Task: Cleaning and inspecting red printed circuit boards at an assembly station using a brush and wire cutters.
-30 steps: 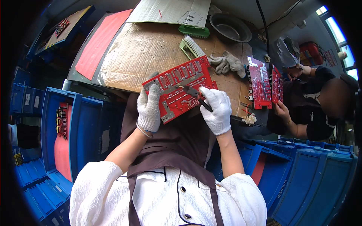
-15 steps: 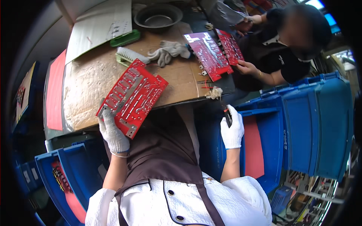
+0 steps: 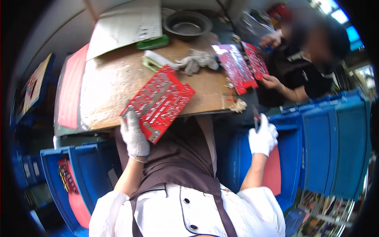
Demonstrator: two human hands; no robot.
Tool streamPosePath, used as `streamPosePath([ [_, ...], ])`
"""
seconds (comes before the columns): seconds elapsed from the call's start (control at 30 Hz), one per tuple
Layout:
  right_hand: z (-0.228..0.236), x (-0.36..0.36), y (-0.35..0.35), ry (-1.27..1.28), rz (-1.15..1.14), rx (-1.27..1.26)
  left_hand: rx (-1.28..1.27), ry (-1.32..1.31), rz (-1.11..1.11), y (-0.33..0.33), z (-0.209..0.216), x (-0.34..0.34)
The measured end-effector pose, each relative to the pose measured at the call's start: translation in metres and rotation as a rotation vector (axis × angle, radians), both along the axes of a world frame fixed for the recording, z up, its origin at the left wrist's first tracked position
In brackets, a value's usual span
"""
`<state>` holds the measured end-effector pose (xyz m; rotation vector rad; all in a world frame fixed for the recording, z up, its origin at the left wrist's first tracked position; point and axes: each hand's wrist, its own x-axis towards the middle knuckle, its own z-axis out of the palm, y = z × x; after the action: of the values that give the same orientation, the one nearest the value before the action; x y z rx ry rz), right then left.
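Note:
My left hand [image 3: 135,134], in a white knit glove, grips the lower left corner of a red circuit board [image 3: 166,104]. Tilted over the table's front edge, the board shows rows of shiny solder joints. My right hand [image 3: 263,137], also gloved, is closed on a pliers-like tool [image 3: 256,120] with black-and-red handles, just off the table's right front corner. Motion blurs the tool's tip. Close to it, a crumpled whitish wad [image 3: 239,105] lies on the table corner. Another red board [image 3: 235,68] rests at the table's right side.
A co-worker's hand [image 3: 271,81] holds a red board [image 3: 255,61] at the right. On the cardboard-topped table [image 3: 106,94] are a brush [image 3: 158,60], grey gloves [image 3: 196,61], a green-handled brush [image 3: 153,42] and a metal basin [image 3: 188,24]. Blue bins [image 3: 329,148] flank me.
The view has swung, so the table and its contents appear farther right. Both hands keep their holds on the board and the tool.

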<state>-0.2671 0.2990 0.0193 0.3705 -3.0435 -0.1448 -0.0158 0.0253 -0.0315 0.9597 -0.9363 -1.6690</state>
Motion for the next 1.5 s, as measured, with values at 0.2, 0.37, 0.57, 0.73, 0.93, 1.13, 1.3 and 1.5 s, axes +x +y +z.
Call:
streamPosePath([
  [0.2, -0.037, 0.018, 0.006, -0.199, 0.110, -0.345, -0.046, -0.001, -0.062, -0.001, 0.000, 0.001],
  [0.37, -0.051, 0.026, 0.012, -0.561, -0.011, -0.953, -0.063, 0.025, -0.157, -0.025, 0.013, 0.009],
  [0.57, 0.003, 0.076, -0.056, -0.415, 0.594, -0.721, -0.033, -0.064, -0.281, -0.083, 0.007, 0.019],
  [0.73, 0.000, 0.063, -0.079, -0.105, 0.818, -0.354, 0.000, -0.098, -0.303, -0.090, 0.002, 0.020],
  [0.93, 0.003, 0.068, -0.090, -0.057, 0.798, -0.209, -0.070, -0.079, -0.329, -0.081, 0.009, 0.019],
  [1.13, 0.000, 0.080, -0.094, -0.046, 0.772, -0.217, -0.050, -0.095, -0.305, -0.082, 0.009, 0.020],
  [1.3, -0.002, 0.073, -0.096, -0.170, 0.736, -0.166, -0.028, -0.080, -0.287, -0.081, 0.007, 0.019],
  [1.5, -0.001, 0.071, -0.097, -0.413, 0.508, -0.709, -0.027, -0.111, -0.255, -0.080, 0.003, 0.019],
])
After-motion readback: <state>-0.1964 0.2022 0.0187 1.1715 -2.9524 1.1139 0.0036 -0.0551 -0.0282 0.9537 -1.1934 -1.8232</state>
